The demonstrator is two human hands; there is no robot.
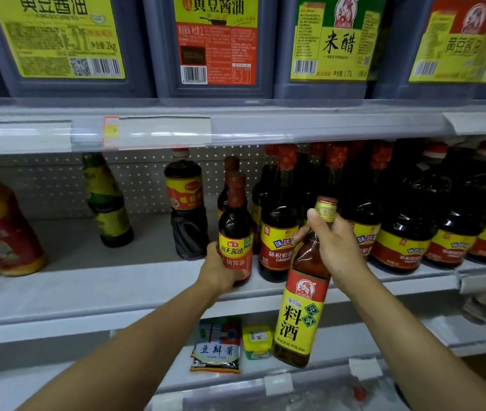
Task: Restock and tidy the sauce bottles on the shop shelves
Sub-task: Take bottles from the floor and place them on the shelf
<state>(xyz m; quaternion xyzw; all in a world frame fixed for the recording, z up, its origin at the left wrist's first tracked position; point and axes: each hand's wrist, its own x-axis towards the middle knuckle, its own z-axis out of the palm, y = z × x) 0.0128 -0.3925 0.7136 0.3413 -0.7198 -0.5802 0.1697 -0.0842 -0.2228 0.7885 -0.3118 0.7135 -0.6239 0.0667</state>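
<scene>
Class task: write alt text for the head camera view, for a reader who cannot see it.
A person's right hand holds a cooking wine bottle by its neck in front of the shop shelf, while the left hand grips a soy sauce bottle standing on the middle shelf. Dark sauce bottles fill that shelf's right side; large jugs stand above.

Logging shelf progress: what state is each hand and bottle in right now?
Left hand: grips the soy sauce bottle.
Soy sauce bottle: upright on the middle shelf.
Right hand: holds the cooking wine bottle by its neck.
Cooking wine bottle: capped, tilted, off the shelf.
</scene>
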